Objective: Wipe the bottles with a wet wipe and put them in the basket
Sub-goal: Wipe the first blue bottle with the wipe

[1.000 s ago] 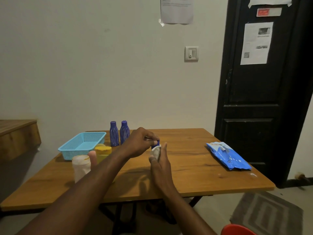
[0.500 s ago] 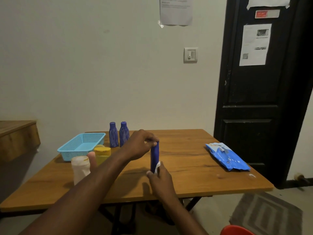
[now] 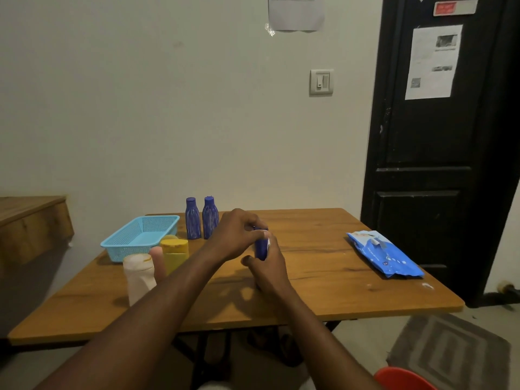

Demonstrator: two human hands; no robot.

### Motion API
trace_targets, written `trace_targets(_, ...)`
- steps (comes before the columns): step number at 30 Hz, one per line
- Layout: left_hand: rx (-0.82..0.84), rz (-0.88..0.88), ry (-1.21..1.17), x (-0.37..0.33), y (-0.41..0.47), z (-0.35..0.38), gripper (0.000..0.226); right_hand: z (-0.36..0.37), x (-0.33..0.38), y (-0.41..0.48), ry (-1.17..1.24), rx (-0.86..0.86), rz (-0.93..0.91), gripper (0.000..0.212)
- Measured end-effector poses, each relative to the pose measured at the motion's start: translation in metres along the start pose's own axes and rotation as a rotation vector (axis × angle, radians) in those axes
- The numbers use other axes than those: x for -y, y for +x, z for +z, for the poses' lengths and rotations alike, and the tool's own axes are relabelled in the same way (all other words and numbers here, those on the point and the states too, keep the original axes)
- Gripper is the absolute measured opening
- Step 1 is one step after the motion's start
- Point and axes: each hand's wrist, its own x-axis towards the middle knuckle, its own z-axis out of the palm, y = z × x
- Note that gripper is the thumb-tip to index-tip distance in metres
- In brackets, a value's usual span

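Observation:
A dark blue bottle [image 3: 260,246] stands upright over the middle of the wooden table [image 3: 323,291]. My left hand [image 3: 235,235] pinches its cap from above. My right hand [image 3: 268,266] wraps around the bottle's body from the right with a white wet wipe [image 3: 268,242] pressed against it. The light blue mesh basket [image 3: 140,237] sits at the back left and holds nothing I can see. Two more dark blue bottles [image 3: 201,218] stand just right of the basket. A yellow bottle [image 3: 174,253], a pink one [image 3: 158,263] and a white one [image 3: 139,277] stand in front of the basket.
A blue pack of wet wipes [image 3: 384,253] lies on the right side of the table. A black door [image 3: 439,136] is behind it. A wooden shelf [image 3: 31,218] juts out at the left. A grey mat [image 3: 450,350] and a red seat edge [image 3: 402,380] are at the lower right.
My right hand with the wipe slid down the bottle's body half a second ago and has now moved back up it. My left hand stays on the cap.

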Motion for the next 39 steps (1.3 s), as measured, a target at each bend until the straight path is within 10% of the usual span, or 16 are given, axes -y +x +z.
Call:
trace_targets(6,-0.025,-0.022,-0.013,0.002,-0.001,0.005,0.017,-0.019,-0.02,-0.004,-0.06,0.207,0.105,0.044)
trace_targets(22,-0.08,-0.026,-0.079,0.008,-0.006,0.012,0.012,-0.006,-0.023,-0.033,-0.387,0.169,0.211,0.132)
trace_targets(31,-0.086,-0.041,-0.103,0.009,-0.005,0.014,0.016,-0.03,-0.017,-0.001,-0.256,0.328,0.118,0.09)
trace_targets(39,-0.092,-0.034,-0.114,0.009,-0.008,0.014,0.015,-0.004,-0.036,-0.056,-0.376,0.162,0.121,0.132)
